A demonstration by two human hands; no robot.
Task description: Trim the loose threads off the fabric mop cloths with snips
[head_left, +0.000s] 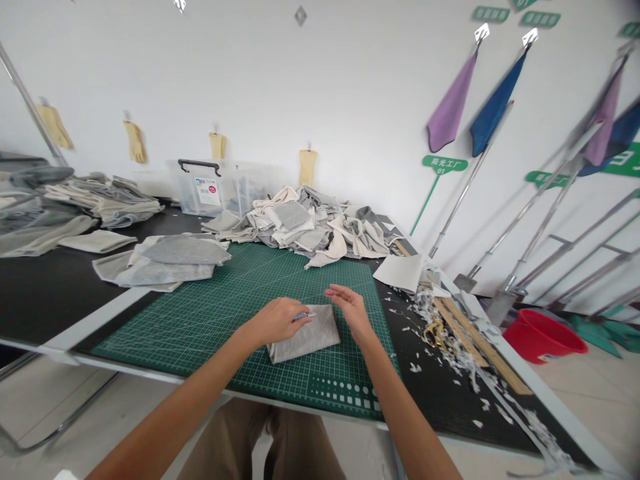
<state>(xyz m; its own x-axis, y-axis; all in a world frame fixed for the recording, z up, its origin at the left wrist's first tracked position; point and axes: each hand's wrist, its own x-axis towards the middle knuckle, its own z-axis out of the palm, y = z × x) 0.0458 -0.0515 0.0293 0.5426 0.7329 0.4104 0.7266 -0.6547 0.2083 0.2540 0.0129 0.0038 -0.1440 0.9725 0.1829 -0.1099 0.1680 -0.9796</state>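
A folded piece of light grey cloth (313,337) lies on the green cutting mat (200,333), close to the table's front edge. My left hand (277,320) is over the cloth's left part, its fingers closed on a small slim tool (301,316) with blue and silver showing. The tool's exact kind is mostly hidden by the fingers. Just beyond the cloth's right upper corner, my right hand (351,311) is raised with the fingers apart and nothing in it.
A heap of grey and cream cloth pieces (300,220) sits at the mat's back edge. Flat grey pieces (175,257) lie at left, near a clear plastic box (200,190). Gold-handled scissors (436,333), wooden rulers (483,343) and white scraps lie at right. A red bucket (543,337) stands beyond.
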